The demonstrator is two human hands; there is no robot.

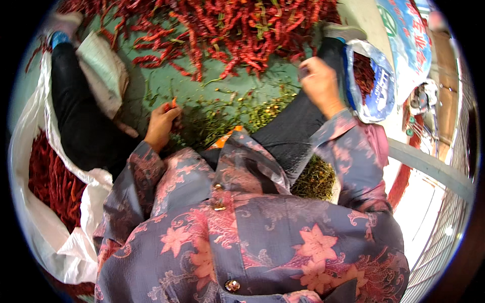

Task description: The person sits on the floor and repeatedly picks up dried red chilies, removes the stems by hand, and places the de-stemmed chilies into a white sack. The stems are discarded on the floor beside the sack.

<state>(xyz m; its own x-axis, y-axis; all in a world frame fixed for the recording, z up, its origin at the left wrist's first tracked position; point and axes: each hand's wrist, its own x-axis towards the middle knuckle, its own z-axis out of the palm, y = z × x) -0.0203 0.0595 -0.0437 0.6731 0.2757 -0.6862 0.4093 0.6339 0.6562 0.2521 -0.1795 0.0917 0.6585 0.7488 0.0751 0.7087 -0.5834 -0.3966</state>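
Observation:
My left hand (163, 123) is closed around red chili peppers (174, 102), one orange-red tip showing above the fingers. It hangs just over the left edge of a litter of green stems and caps (227, 113). My right hand (320, 83), slightly blurred, is raised by my right shin. A small dark thing (304, 72) shows between its thumb and fingers, too blurred to name. In front of both hands spreads a large heap of dried red chili peppers (242, 30) on the green floor (151, 83).
At my left stands a white woven sack (26, 212) with red chilies (57, 181) inside. A blue-and-white bag (380, 91) by my right leg holds darker chilies (363, 75). More stem litter (314, 180) lies beneath my right thigh. A printed sack (409, 45) lies at the far right.

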